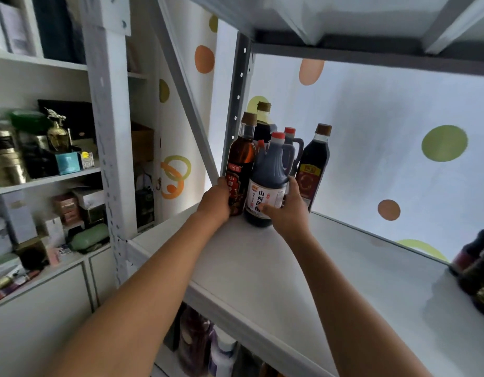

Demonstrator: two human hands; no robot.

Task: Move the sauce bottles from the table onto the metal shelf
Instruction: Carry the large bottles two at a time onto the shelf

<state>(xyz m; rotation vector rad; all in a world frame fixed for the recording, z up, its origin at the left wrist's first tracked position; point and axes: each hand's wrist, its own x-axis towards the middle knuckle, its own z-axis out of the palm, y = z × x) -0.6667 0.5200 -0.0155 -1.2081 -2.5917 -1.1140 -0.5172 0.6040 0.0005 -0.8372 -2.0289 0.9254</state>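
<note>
Wall (pixel 376 137) behind, 12 to 3 o'clock: white, printed with dots. Green dot (pixel 444 143) at 2 o'clock, brown dot (pixel 388 210) below it, peach dot (pixel 311 71) at 12 o'clock, orange dot (pixel 204 59) at 11 o'clock. Orange-and-green ring motif (pixel 175 174) near centre-left.

White cabinet shelving (pixel 42 180) at 9 o'clock. On its middle board: gold horse figurine (pixel 56 129), teal box (pixel 68 162) just beside it, metallic tins (pixel 5 156) at far left. Lower board, 8 o'clock: green pouch (pixel 89 238), possibly fabric; stacked small boxes (pixel 69 208) behind it, blurred.
</note>
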